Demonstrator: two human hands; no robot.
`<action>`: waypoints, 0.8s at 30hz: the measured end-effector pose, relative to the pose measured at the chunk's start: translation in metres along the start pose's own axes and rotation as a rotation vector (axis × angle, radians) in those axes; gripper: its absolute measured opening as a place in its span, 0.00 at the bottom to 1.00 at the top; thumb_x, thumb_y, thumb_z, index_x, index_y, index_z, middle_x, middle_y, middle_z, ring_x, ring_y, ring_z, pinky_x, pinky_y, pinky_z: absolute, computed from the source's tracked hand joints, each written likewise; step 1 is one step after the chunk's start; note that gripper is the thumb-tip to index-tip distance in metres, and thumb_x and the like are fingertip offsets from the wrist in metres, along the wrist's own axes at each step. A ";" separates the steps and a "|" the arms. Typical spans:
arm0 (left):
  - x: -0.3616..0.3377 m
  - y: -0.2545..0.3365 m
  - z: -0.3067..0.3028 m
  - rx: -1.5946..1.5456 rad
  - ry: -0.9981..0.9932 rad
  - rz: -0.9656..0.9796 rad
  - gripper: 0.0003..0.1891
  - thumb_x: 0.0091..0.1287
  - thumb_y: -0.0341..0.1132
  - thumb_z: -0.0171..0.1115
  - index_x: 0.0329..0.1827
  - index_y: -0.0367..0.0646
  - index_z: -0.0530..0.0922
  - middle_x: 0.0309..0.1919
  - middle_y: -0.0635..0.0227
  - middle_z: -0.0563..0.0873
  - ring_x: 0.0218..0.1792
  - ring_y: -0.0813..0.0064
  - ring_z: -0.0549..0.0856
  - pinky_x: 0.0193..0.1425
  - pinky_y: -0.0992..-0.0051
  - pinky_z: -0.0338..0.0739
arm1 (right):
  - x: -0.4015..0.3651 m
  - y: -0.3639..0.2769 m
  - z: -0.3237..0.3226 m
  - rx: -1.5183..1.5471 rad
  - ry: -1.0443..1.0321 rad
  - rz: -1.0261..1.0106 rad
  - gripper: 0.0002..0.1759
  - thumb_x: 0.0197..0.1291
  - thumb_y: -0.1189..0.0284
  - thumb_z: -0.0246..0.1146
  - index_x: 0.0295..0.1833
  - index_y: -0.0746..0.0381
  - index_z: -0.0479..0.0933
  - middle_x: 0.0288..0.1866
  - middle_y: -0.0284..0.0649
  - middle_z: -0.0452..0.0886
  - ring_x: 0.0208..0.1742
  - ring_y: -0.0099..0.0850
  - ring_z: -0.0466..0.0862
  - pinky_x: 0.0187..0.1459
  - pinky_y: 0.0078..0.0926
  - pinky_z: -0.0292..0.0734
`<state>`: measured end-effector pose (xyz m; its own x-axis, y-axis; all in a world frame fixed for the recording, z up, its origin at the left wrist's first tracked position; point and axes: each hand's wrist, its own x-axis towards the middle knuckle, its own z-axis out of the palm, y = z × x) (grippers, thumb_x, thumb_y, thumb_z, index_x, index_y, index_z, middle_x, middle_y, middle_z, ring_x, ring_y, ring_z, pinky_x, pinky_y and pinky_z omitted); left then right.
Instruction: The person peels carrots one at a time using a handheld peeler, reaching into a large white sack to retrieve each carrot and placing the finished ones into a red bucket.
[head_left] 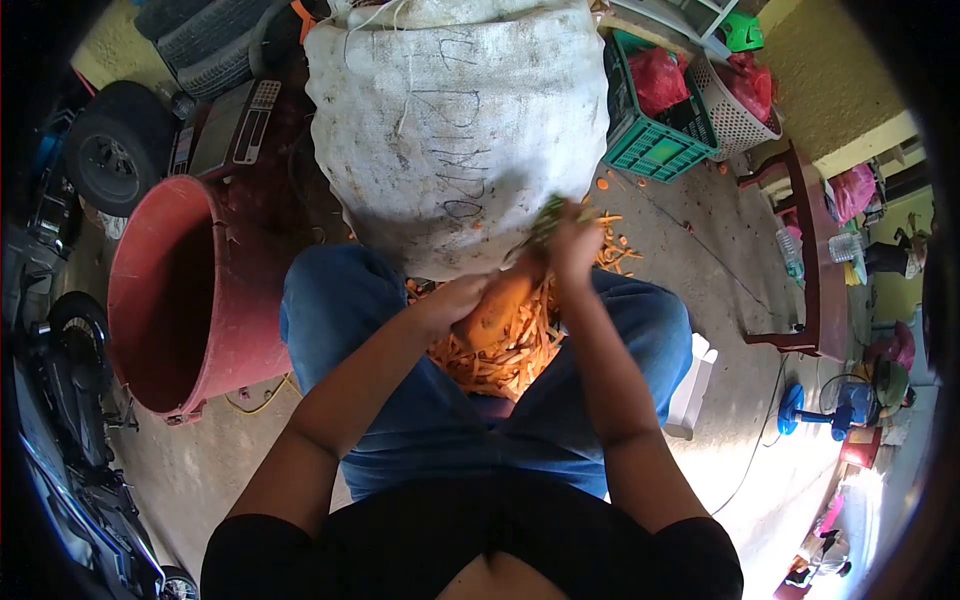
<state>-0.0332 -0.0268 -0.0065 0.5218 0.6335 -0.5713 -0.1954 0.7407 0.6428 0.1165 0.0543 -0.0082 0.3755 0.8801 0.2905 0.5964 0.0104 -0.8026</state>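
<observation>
An orange carrot-like root [497,312] is held slantwise between the knees, with my left hand [458,303] closed round its lower left side. At its upper end is my right hand [576,245], blurred by motion, its fingers closed near a green and brown blurred thing [546,226]; what exactly they grip is hidden. Below lies a heap of orange strips [500,365]. Just beyond the hands stands a large white sack [460,130] with dark handwriting.
A red barrel [255,300] lies open at the left. Back right are a green crate [655,145] and a white basket [735,130] with red bags. Further right are a wooden bench [825,270] and a blue fan [792,409]. A motorcycle [70,400] is far left.
</observation>
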 end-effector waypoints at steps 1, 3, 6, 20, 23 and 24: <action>-0.008 0.001 0.006 -0.001 -0.004 -0.003 0.20 0.64 0.45 0.41 0.45 0.36 0.69 0.35 0.65 0.78 0.31 0.73 0.80 0.35 0.74 0.76 | 0.030 0.033 0.003 -0.119 0.113 0.095 0.17 0.55 0.63 0.52 0.25 0.67 0.74 0.19 0.47 0.76 0.17 0.36 0.74 0.22 0.31 0.69; -0.021 0.001 0.014 0.374 -0.271 0.169 0.21 0.63 0.47 0.44 0.47 0.36 0.69 0.37 0.65 0.77 0.34 0.76 0.79 0.36 0.78 0.75 | 0.059 0.047 -0.021 -0.070 0.331 0.165 0.19 0.54 0.63 0.52 0.23 0.69 0.73 0.18 0.47 0.75 0.17 0.35 0.74 0.21 0.32 0.68; -0.013 0.004 0.009 0.058 -0.121 -0.063 0.24 0.61 0.49 0.47 0.49 0.37 0.67 0.39 0.62 0.76 0.35 0.77 0.78 0.38 0.80 0.74 | 0.062 0.040 -0.033 0.156 0.233 0.370 0.17 0.55 0.66 0.53 0.23 0.71 0.72 0.18 0.42 0.74 0.17 0.29 0.73 0.21 0.28 0.67; 0.017 -0.002 -0.011 -0.140 0.043 0.019 0.17 0.65 0.42 0.40 0.47 0.37 0.68 0.35 0.62 0.78 0.33 0.73 0.79 0.35 0.72 0.76 | -0.029 -0.036 -0.009 0.171 -0.117 -0.127 0.13 0.56 0.68 0.52 0.28 0.68 0.71 0.18 0.50 0.73 0.18 0.38 0.73 0.22 0.30 0.66; 0.004 -0.010 0.000 -0.007 0.066 -0.024 0.21 0.64 0.46 0.42 0.49 0.36 0.67 0.37 0.61 0.78 0.34 0.74 0.79 0.35 0.74 0.75 | 0.035 0.003 -0.020 0.053 0.097 0.112 0.14 0.55 0.68 0.52 0.26 0.68 0.71 0.18 0.47 0.74 0.19 0.35 0.73 0.23 0.30 0.66; -0.003 -0.003 0.002 0.167 0.064 -0.052 0.23 0.64 0.47 0.42 0.50 0.36 0.66 0.40 0.61 0.77 0.36 0.75 0.78 0.38 0.76 0.75 | 0.051 0.020 -0.027 -0.018 0.216 0.076 0.15 0.55 0.67 0.53 0.25 0.69 0.71 0.17 0.45 0.73 0.18 0.34 0.72 0.22 0.30 0.65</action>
<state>-0.0326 -0.0317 -0.0053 0.4729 0.6124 -0.6335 -0.0265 0.7285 0.6845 0.1666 0.0869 0.0049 0.5618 0.7562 0.3356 0.5722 -0.0621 -0.8178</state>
